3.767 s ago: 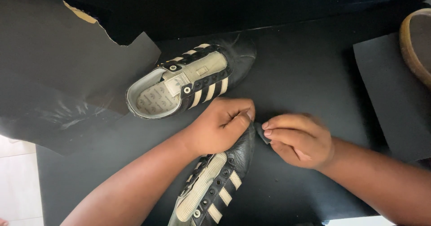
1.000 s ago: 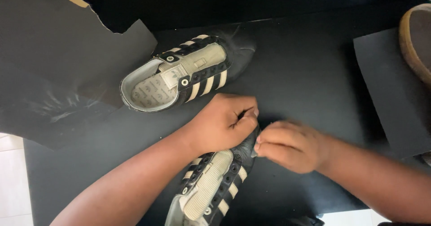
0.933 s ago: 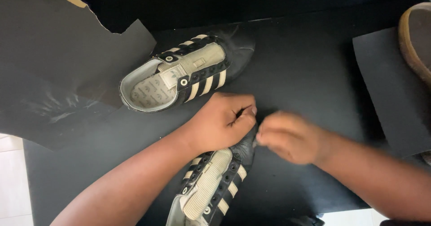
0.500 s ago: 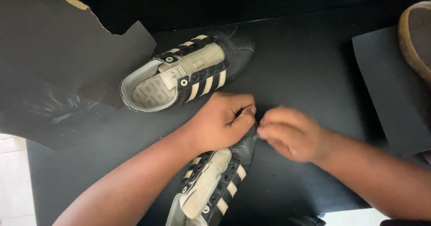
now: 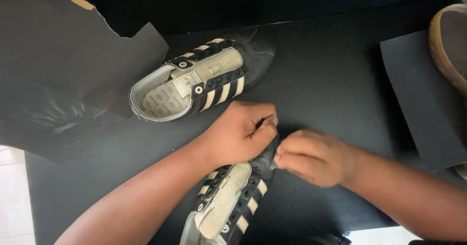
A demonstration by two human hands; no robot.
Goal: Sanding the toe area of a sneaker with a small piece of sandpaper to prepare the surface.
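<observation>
A black surface (image 5: 331,79) filled most of the head-camera view, with a pale tiled floor (image 5: 12,201) showing past its lower left corner. A large torn sheet of dark paper (image 5: 53,65) lay across the surface's left side, its ragged upper edge showing a tan underside. A smaller dark rectangular sheet (image 5: 418,99) lay at the right, and on it, at the frame's edge, sat the brown rim of a round object (image 5: 445,50) too cropped to identify. Near the middle lay a lace-less black sneaker with cream stripes (image 5: 199,82), on its sole, toe pointing up and to the right, its opening just beside the torn paper. A second, matching sneaker (image 5: 233,201) lay at the bottom centre, its heel cut off by the lower edge and its toe hidden under the person's hands. The left hand (image 5: 241,133) was curled into a loose fist over that toe, fingers pressed together against it. The right hand (image 5: 311,155) met it from the right, fingers bunched and pinching at the side of the toe; a small dark piece seemed to sit between the fingertips, though what it was could not be told. The two hands touched above the nearer sneaker, well apart from the first one.
</observation>
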